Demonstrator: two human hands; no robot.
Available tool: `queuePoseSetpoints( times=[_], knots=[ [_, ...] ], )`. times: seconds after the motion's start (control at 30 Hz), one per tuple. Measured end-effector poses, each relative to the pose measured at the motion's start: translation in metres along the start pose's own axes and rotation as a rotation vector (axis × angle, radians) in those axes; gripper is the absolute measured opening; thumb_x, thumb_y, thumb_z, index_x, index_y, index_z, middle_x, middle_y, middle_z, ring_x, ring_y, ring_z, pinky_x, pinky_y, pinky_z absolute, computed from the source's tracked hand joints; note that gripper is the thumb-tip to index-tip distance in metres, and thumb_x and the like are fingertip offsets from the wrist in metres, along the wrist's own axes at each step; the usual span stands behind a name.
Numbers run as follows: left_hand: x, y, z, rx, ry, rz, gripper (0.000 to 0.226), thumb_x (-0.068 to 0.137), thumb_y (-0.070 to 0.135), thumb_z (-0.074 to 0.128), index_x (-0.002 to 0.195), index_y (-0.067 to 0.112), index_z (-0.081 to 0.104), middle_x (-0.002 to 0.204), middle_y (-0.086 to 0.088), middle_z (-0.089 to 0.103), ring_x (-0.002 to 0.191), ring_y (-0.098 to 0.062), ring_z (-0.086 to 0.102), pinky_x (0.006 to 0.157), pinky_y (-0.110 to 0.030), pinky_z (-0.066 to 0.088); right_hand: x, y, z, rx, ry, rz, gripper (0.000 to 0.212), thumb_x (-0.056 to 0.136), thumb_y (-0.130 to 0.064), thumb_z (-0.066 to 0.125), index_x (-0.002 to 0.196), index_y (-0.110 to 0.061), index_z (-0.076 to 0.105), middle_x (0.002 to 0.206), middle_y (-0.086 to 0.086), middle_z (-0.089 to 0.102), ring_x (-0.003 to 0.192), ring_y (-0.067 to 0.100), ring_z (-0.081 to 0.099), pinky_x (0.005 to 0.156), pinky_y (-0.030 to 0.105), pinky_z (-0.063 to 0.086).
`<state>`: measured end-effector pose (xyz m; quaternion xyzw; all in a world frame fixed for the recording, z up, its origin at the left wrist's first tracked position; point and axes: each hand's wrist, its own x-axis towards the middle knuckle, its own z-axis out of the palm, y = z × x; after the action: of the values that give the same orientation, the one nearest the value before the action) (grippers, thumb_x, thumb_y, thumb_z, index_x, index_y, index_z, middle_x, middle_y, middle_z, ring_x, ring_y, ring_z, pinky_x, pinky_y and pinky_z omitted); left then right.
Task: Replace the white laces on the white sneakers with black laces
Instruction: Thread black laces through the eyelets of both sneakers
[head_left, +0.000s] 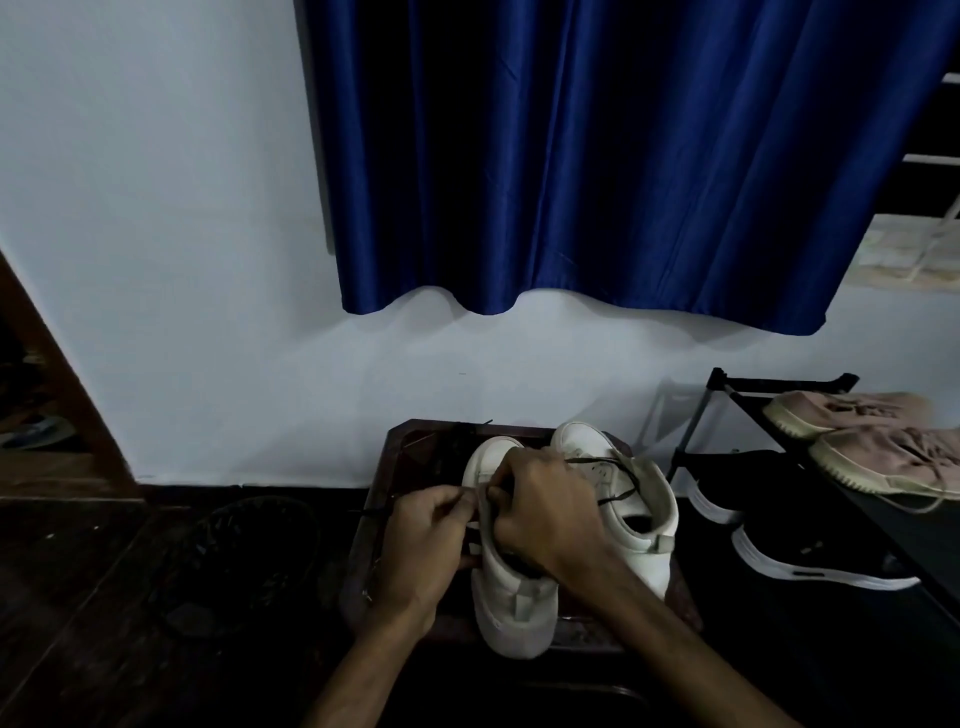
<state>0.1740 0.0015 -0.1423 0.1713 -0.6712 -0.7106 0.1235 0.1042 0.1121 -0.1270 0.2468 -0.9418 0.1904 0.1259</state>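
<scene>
Looks to be the threading step: working a black lace (382, 511) into the nearer sneaker (511, 597), low in the centre of the frame, on a dark wooden stool (371, 561). With the left hand (426, 525), pinches the lace at the shoe's left side, fingers curled closed on it. With the right hand (540, 509), reaches over the shoe's opening and grips the upper part, fingers bent; cannot tell whether a lace end is also under them. Next, probably calls for finding the following eyelet, pushing the tip through and pulling evenly, without twist. Just right of the hands, touching the first shoe, stands the second sneaker (639, 499), with a second lace (618, 470) lying loose across it. Farther right, a shoe rack (727, 384) with pink shoes (857, 415) and black shoes (810, 561). Across the upper frame, a blue curtain (571, 156).
</scene>
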Motion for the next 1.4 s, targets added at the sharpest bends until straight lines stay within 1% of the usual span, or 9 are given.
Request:
queuePoseSetpoints(
  times=[0.33, 0.4, 0.53, 0.63, 0.87, 0.97, 1.13, 1.3, 1.4],
  knots=[
    [0.011, -0.024, 0.004, 0.064, 0.095, 0.061, 0.019, 0.090, 0.008, 0.064, 0.086, 0.022, 0.077, 0.083, 0.002, 0.076, 0.083, -0.018, 0.073, 0.073, -0.045, 0.061, -0.008, -0.009, 0.008, -0.246, 0.106, -0.052, 0.031, 0.073, -0.038, 0.051, 0.080, -0.010, 0.061, 0.080, 0.008, 0.063, 0.082, 0.029, 0.060, 0.047, 0.034, 0.044],
    [0.012, -0.024, 0.003, 0.079, 0.109, 0.079, 0.019, 0.089, 0.008, 0.065, 0.086, 0.022, 0.077, 0.082, 0.002, 0.076, 0.083, -0.017, 0.073, 0.072, -0.042, 0.060, -0.008, -0.009, 0.009, -0.220, 0.079, -0.038, 0.031, 0.077, -0.037, 0.050, 0.084, -0.009, 0.061, 0.085, 0.009, 0.063, 0.088, 0.029, 0.058, 0.054, 0.037, 0.048],
    [0.013, -0.025, 0.002, 0.030, 0.103, 0.057, 0.018, 0.091, 0.006, 0.063, 0.086, 0.018, 0.075, 0.081, -0.006, 0.075, 0.079, -0.024, 0.073, 0.065, -0.041, 0.061, -0.003, 0.000, -0.003, 0.254, -0.075, 0.096, 0.008, 0.080, -0.021, 0.062, 0.076, -0.021, 0.068, 0.085, -0.002, 0.069, 0.088, 0.016, 0.061, 0.070, 0.027, 0.044],
    [0.020, -0.030, 0.000, 0.087, 0.056, 0.096, 0.012, 0.090, 0.016, 0.066, 0.089, 0.024, 0.075, 0.085, 0.000, 0.075, 0.084, -0.022, 0.072, 0.074, -0.052, 0.059, 0.000, 0.009, -0.004, 0.501, -0.144, 0.142, 0.025, 0.079, -0.013, 0.071, 0.059, -0.029, 0.065, 0.068, -0.010, 0.068, 0.067, -0.001, 0.061, 0.066, 0.022, 0.046],
    [0.022, -0.027, 0.003, 0.137, 0.055, 0.179, 0.016, 0.090, 0.013, 0.066, 0.077, 0.022, 0.068, 0.078, 0.000, 0.071, 0.077, -0.018, 0.069, 0.071, -0.051, 0.059, -0.011, 0.013, 0.004, 0.654, -0.027, 0.164, 0.023, 0.079, -0.003, 0.070, 0.065, -0.022, 0.068, 0.069, -0.007, 0.068, 0.069, 0.000, 0.062, 0.064, 0.018, 0.048],
    [0.024, -0.026, 0.002, 0.198, 0.037, 0.258, 0.015, 0.089, 0.013, 0.065, 0.078, 0.023, 0.063, 0.077, 0.004, 0.069, 0.077, -0.013, 0.066, 0.074, -0.042, 0.056, -0.017, 0.013, 0.011, 0.686, 0.026, 0.163, 0.014, 0.085, -0.018, 0.069, 0.071, -0.022, 0.067, 0.077, -0.005, 0.065, 0.074, 0.006, 0.062, 0.068, 0.026, 0.047],
    [0.023, -0.029, 0.004, 0.351, -0.007, 0.281, 0.012, 0.094, 0.019, 0.056, 0.085, 0.026, 0.054, 0.081, 0.011, 0.064, 0.076, 0.001, 0.059, 0.066, -0.017, 0.044, -0.027, 0.014, 0.015, 0.508, 0.062, 0.073, 0.028, 0.075, -0.059, 0.061, 0.081, -0.032, 0.063, 0.090, -0.014, 0.060, 0.101, 0.007, 0.054, 0.084, 0.030, 0.046],
    [0.013, -0.034, 0.005, -0.014, 0.072, 0.070, 0.016, 0.102, 0.017, 0.044, 0.095, 0.011, 0.057, 0.075, 0.004, 0.064, 0.065, 0.001, 0.059, 0.060, -0.019, 0.046, -0.029, 0.019, 0.014, 0.437, 0.084, -0.028, 0.020, 0.085, -0.047, 0.055, 0.095, -0.033, 0.065, 0.100, -0.018, 0.058, 0.106, 0.006, 0.051, 0.091, 0.034, 0.044],
    [0.009, -0.039, 0.001, -0.392, 0.130, -0.075, 0.022, 0.102, 0.015, 0.039, 0.101, 0.006, 0.059, 0.091, -0.011, 0.071, 0.079, -0.015, 0.067, 0.064, -0.031, 0.053, -0.032, 0.015, 0.012, 0.325, 0.095, -0.042, 0.023, 0.085, -0.047, 0.053, 0.100, -0.032, 0.063, 0.104, -0.019, 0.054, 0.105, 0.009, 0.050, 0.089, 0.035, 0.045]
  ],
)
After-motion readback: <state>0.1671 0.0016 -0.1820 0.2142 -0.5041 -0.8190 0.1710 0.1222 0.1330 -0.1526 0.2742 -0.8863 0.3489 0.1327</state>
